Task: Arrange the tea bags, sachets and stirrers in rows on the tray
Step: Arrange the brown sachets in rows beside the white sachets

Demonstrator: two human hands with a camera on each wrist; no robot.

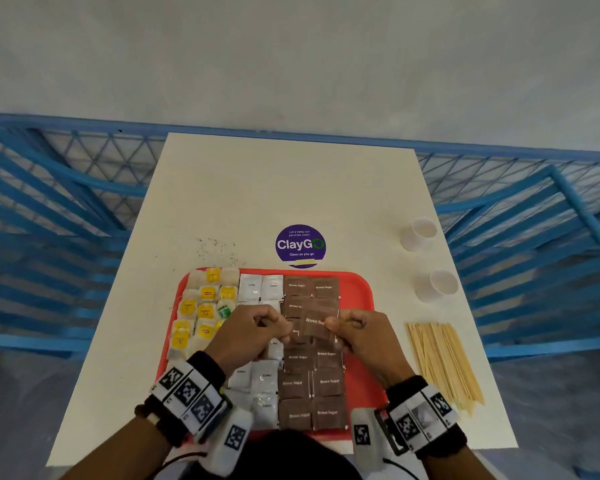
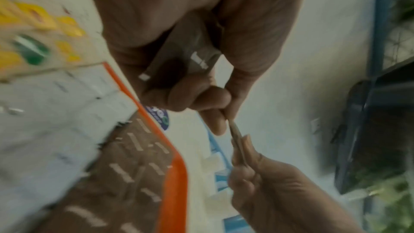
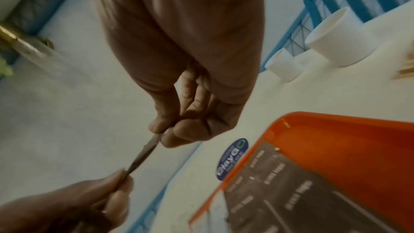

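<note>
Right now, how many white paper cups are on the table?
2. The far cup stands near the table's right edge, level with the purple sticker. The near cup stands just right of the red tray. None looks hidden.

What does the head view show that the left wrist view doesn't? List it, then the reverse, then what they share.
Only the head view: the stirrers lying on the table right of the tray, and the full rows of tea bags and coffee sachets.

Only the left wrist view: extra sachets tucked in the left hand.

Both: the left hand and right hand pinching one brown sugar sachet above the red tray.
</note>
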